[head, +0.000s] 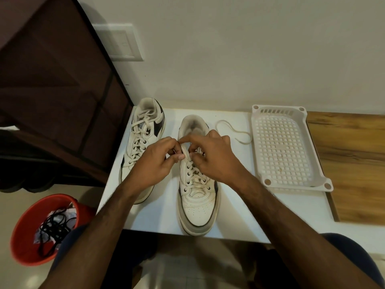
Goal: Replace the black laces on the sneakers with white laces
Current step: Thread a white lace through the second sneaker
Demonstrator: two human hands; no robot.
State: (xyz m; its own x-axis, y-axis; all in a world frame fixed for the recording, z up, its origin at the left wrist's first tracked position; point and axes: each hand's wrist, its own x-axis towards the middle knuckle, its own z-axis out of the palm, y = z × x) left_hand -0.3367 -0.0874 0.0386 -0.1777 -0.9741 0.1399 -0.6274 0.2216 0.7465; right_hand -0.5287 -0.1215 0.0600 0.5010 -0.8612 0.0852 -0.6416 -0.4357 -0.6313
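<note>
My arms are crossing the lower frame; bare tabletop (166, 215) is lying between the shoes, the tray (287, 147) blocking the right.

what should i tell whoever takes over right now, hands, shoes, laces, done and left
Left hand and right hand both pinch the white lace at the upper eyelets of the right sneaker.
Left sneaker looks fully laced in white.
Black laces lie in the red bucket.
A loose lace end trails beside the empty white tray.
Left: finish the top eyelets and tie.
</note>
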